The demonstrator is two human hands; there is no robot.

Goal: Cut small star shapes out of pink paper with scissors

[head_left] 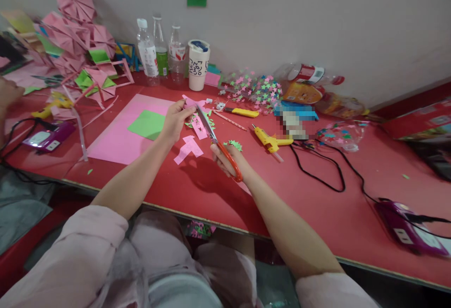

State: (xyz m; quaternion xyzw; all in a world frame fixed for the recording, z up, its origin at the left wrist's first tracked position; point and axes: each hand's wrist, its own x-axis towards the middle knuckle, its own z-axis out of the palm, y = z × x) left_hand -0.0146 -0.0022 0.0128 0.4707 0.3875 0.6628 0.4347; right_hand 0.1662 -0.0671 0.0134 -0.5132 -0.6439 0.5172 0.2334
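My right hand [230, 160] is wrapped round the red-orange handles of a pair of scissors [210, 132]. Their metal blades point up and left toward my left hand [175, 119]. Pinched in the fingers of that left hand is a small piece of pink paper [192, 100], with the blade tips right beside it. Under the blades are a pink strip with star-shaped holes [200, 128] and some green scraps [210, 120]. Nearer to me lies a pink paper offcut [189, 150]. Small green paper stars [233, 145] are heaped just beyond my right hand.
A green sheet [146, 125] lies on a larger pink sheet [112, 134]. Behind are a yellow cutter [244, 112], a pencil [230, 121], a cup [198, 71] and bottles [147, 52]. A yellow glue gun [270, 140] trails a cable. Another person's arm [5, 99] shows at left.
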